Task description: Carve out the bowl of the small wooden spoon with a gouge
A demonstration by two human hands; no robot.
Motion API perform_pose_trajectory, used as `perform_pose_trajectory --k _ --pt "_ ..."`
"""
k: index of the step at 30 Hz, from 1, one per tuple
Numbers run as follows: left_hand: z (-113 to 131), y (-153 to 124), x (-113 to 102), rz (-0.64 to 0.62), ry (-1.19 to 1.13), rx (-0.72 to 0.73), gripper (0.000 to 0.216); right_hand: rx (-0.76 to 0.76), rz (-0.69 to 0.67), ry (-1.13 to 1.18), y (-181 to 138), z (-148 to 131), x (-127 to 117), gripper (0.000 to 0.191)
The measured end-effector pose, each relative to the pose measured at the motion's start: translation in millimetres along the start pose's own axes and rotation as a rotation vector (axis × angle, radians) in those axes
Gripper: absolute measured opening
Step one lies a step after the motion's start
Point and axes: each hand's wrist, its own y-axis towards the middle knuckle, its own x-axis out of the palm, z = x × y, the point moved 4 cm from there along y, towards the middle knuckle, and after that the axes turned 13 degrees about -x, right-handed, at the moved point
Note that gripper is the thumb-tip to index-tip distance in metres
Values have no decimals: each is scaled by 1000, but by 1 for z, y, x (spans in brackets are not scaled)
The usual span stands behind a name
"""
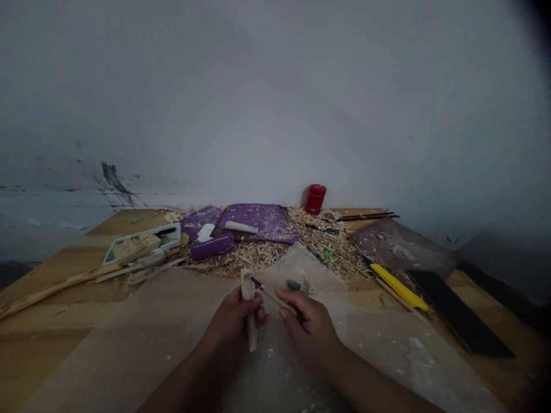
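Note:
My left hand [235, 318] is closed around a small pale piece of carved wood [248, 304], held upright over a clear plastic sheet [172, 332]. My right hand [307, 321] grips a thin carving tool [272, 293] with a wooden handle. Its dark tip touches the upper part of the wood piece. A small grey object [295, 284] lies on the sheet just beyond my right hand.
Wood shavings [267, 249] pile up mid-table around a purple mat [260, 221] and a purple case [212, 246]. A red can [315, 199] stands by the wall. A yellow knife [398, 285] and a black slab [460, 312] lie right; a tray [142, 244] and long sticks [55, 287] lie left.

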Motion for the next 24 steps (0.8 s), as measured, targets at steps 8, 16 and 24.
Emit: perform_pose_trajectory --k 8,16,24 --pt "3 -5 4 37 233 34 32 -48 -56 -59 5 -6 -7 29" --pt "10 -10 2 126 436 134 25 -114 -170 -108 12 -25 -31 33" --pt "10 -12 1 141 537 182 21 -118 -293 -173 13 -37 -29 33"
